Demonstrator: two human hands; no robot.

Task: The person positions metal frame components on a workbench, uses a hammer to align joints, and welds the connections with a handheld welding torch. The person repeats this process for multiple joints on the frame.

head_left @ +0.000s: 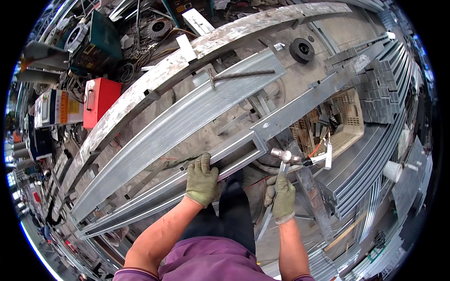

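A long grey steel channel (236, 154) with an open trough runs slantwise before me. My left hand (202, 182), in a green work glove, is closed over its far edge. To the right, my right hand (282, 199), gloved alike, holds a hammer (282, 155) by its handle. The hammer's metal head is up, just right of the channel's end. A flat steel bar (300, 110) meets that end and slants away to the upper right. Beyond the channel lies a wide ribbed steel profile (187, 122), with a rusty rod (243, 75) across it.
A curved steel beam (140, 89) arches behind. Right of the hammer are a white angular piece (328, 157) with an orange cord and a beige plastic crate (354, 114) of metal bits. Stacked steel profiles (349, 168) fill the right. A red box (101, 103) stands left.
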